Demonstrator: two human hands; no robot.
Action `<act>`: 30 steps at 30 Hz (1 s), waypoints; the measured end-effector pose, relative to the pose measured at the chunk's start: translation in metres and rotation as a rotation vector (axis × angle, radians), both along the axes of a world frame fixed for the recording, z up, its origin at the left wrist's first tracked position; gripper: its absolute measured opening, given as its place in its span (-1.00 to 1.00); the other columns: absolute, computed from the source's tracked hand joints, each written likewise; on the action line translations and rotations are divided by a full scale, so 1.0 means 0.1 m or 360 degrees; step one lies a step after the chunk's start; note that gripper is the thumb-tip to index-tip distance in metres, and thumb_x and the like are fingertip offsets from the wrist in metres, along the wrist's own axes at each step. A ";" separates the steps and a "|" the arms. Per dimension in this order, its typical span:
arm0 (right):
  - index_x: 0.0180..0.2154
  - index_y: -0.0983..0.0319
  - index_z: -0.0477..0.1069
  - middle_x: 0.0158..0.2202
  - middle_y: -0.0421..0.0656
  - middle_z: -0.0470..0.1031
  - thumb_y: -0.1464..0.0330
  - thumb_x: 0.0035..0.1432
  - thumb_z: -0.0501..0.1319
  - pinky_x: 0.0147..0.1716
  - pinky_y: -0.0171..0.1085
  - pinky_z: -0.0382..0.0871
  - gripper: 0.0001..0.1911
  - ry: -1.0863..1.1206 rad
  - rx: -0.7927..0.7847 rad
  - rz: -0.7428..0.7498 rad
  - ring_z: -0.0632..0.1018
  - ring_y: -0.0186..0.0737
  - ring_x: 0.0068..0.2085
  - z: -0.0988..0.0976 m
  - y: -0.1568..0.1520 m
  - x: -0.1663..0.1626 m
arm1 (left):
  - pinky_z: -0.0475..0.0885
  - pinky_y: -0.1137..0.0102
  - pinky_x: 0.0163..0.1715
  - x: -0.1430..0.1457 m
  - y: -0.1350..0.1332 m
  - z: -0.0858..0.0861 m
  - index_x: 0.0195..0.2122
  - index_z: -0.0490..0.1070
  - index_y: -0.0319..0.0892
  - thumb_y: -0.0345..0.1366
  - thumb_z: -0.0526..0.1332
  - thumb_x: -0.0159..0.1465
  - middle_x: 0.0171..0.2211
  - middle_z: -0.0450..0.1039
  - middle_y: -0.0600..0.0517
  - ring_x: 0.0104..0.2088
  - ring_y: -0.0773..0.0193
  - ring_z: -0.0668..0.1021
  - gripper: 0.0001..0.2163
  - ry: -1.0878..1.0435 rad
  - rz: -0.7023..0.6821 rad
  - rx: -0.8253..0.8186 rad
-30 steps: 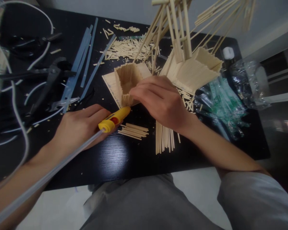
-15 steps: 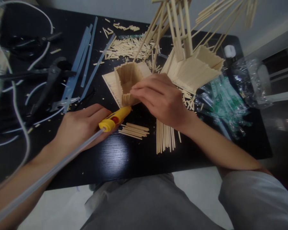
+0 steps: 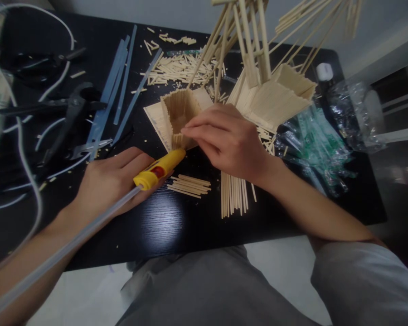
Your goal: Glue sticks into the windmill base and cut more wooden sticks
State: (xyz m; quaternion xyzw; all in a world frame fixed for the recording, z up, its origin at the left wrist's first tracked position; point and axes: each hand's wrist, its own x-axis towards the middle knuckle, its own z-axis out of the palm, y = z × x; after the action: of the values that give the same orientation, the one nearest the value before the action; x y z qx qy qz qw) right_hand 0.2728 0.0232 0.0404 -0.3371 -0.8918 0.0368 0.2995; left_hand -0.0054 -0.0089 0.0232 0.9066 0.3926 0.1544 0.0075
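My left hand (image 3: 117,181) is closed round a yellow hot glue gun (image 3: 161,168), with a long clear glue stick (image 3: 88,242) trailing from its back end. The gun's front end reaches the near edge of a small open box built of thin wooden sticks (image 3: 170,117). Over the box's near right rim, my right hand (image 3: 224,138) has thumb and fingers pinched together. What lies between its fingertips, if anything, is too small to make out. Below the hands lie a short row of wooden sticks (image 3: 189,186) and a longer row of sticks (image 3: 234,194).
A larger stick structure (image 3: 272,99) stands at the back right, its long sticks rising high. Behind the box is a heap of cut stick pieces (image 3: 180,68). Spare glue sticks (image 3: 110,86), pliers (image 3: 71,108) and a white cable (image 3: 27,163) lie left; plastic wrappers (image 3: 319,140) lie right.
The glue gun's back end has shifted slightly left and down with my left hand. My right fingertips have moved slightly left along the box's rim.
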 end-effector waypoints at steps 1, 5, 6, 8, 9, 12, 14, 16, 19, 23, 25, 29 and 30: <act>-0.02 0.18 0.53 -0.09 -0.10 0.56 0.48 0.47 0.02 0.05 0.01 0.43 -0.68 0.0002 -0.0006 0.0005 0.56 -0.14 0.00 0.00 0.00 0.00 | 0.27 0.35 -0.59 0.00 0.00 0.00 -0.19 0.38 -0.06 -0.06 0.15 0.43 -0.31 0.51 0.07 -0.42 0.27 0.59 -0.80 -0.0014 0.0004 0.0017; -0.02 0.17 0.54 -0.08 -0.11 0.57 0.48 0.48 -0.02 0.07 0.01 0.42 -0.65 -0.0006 -0.0039 0.0013 0.56 -0.14 0.01 0.00 0.01 0.02 | 0.25 0.37 -0.57 0.00 -0.03 0.03 -0.17 0.37 -0.05 -0.11 0.21 0.40 -0.30 0.50 0.10 -0.40 0.29 0.58 -0.85 -0.0040 0.0013 0.0096; -0.02 0.17 0.54 -0.07 -0.11 0.57 0.48 0.48 -0.02 0.08 0.01 0.42 -0.64 -0.0010 -0.0050 0.0020 0.56 -0.14 0.02 0.01 0.01 0.02 | 0.25 0.38 -0.57 0.01 -0.04 0.04 -0.17 0.37 -0.06 -0.14 0.21 0.41 -0.31 0.50 0.10 -0.41 0.30 0.57 -0.87 -0.0047 0.0011 0.0114; 0.00 0.18 0.53 -0.04 -0.10 0.58 0.49 0.47 -0.03 0.10 0.01 0.42 -0.63 -0.0003 -0.0073 0.0032 0.55 -0.14 0.04 0.02 0.00 0.02 | 0.23 0.39 -0.58 0.03 -0.05 0.07 -0.16 0.37 -0.07 -0.20 0.20 0.41 -0.31 0.49 0.11 -0.44 0.33 0.53 -0.90 -0.0075 0.0013 0.0147; 0.00 0.19 0.53 -0.04 -0.10 0.58 0.50 0.47 -0.02 0.11 0.00 0.43 -0.64 0.0009 -0.0084 0.0036 0.55 -0.14 0.04 0.02 0.00 0.02 | 0.22 0.40 -0.58 0.04 -0.05 0.08 -0.16 0.37 -0.08 -0.22 0.20 0.41 -0.31 0.49 0.10 -0.45 0.34 0.52 -0.92 -0.0090 0.0017 0.0160; -0.02 0.19 0.54 -0.04 -0.11 0.60 0.51 0.45 0.01 0.11 -0.04 0.45 -0.66 0.0057 -0.0089 0.0045 0.56 -0.16 0.04 0.04 0.00 0.02 | 0.19 0.41 -0.59 0.06 -0.06 0.10 -0.19 0.38 -0.09 -0.23 0.19 0.41 -0.33 0.47 0.10 -0.47 0.35 0.48 -0.93 -0.0130 0.0027 0.0174; -0.04 0.18 0.54 -0.05 -0.12 0.61 0.51 0.45 0.02 0.09 -0.06 0.47 -0.67 0.0085 -0.0066 0.0055 0.58 -0.17 0.02 0.05 0.00 0.02 | 0.17 0.42 -0.59 0.07 -0.06 0.11 -0.20 0.38 -0.10 -0.23 0.19 0.41 -0.35 0.46 0.10 -0.49 0.37 0.46 -0.92 -0.0155 0.0019 0.0177; -0.06 0.20 0.55 -0.07 -0.11 0.62 0.52 0.45 0.02 0.07 -0.09 0.50 -0.68 0.0110 -0.0033 0.0072 0.59 -0.18 0.00 0.05 0.00 0.02 | 0.16 0.42 -0.60 0.08 -0.05 0.11 -0.22 0.39 -0.11 -0.24 0.21 0.40 -0.37 0.45 0.10 -0.50 0.37 0.45 -0.91 -0.0178 0.0009 0.0197; -0.07 0.19 0.54 -0.07 -0.10 0.62 0.52 0.45 0.01 0.06 -0.09 0.51 -0.67 0.0102 -0.0037 0.0062 0.60 -0.18 0.00 0.06 0.00 0.02 | 0.14 0.41 -0.61 0.08 -0.05 0.12 -0.26 0.39 -0.14 -0.27 0.23 0.39 -0.40 0.43 0.09 -0.53 0.37 0.43 -0.91 -0.0173 0.0008 0.0225; -0.03 0.17 0.53 -0.03 -0.10 0.61 0.50 0.46 -0.01 0.09 -0.02 0.50 -0.66 0.0084 -0.0083 0.0052 0.59 -0.14 0.03 0.06 -0.01 0.03 | 0.12 0.41 -0.62 0.08 -0.04 0.12 -0.30 0.36 -0.14 -0.28 0.23 0.39 -0.42 0.41 0.09 -0.53 0.37 0.42 -0.88 -0.0129 0.0003 0.0204; -0.01 0.20 0.52 -0.02 -0.08 0.59 0.50 0.46 -0.01 0.11 0.02 0.49 -0.66 0.0098 -0.0089 0.0070 0.58 -0.11 0.05 0.05 -0.02 0.03 | 0.11 0.41 -0.63 0.08 -0.04 0.10 -0.32 0.35 -0.14 -0.25 0.23 0.39 -0.44 0.37 0.10 -0.53 0.37 0.41 -0.85 -0.0117 -0.0012 0.0216; 0.00 0.21 0.51 -0.01 -0.07 0.58 0.51 0.44 0.01 0.12 0.05 0.47 -0.67 0.0111 -0.0085 0.0079 0.58 -0.09 0.05 0.03 -0.01 0.03 | 0.10 0.41 -0.64 0.07 -0.03 0.04 -0.33 0.33 -0.14 -0.24 0.21 0.40 -0.46 0.32 0.10 -0.54 0.36 0.40 -0.84 -0.0059 -0.0021 0.0202; 0.00 0.20 0.51 -0.01 -0.07 0.58 0.52 0.44 0.01 0.12 0.05 0.47 -0.67 0.0108 -0.0085 0.0075 0.58 -0.10 0.05 0.02 -0.01 0.03 | 0.10 0.40 -0.63 0.06 -0.03 0.03 -0.33 0.33 -0.14 -0.25 0.21 0.40 -0.46 0.31 0.11 -0.54 0.35 0.40 -0.84 -0.0038 -0.0022 0.0180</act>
State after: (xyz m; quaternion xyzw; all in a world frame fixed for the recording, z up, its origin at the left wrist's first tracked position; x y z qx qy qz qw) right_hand 0.2762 0.0225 0.0428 -0.3225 -0.8875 0.0791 0.3194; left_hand 0.0010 -0.0119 0.0266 0.9064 0.3769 0.1871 -0.0378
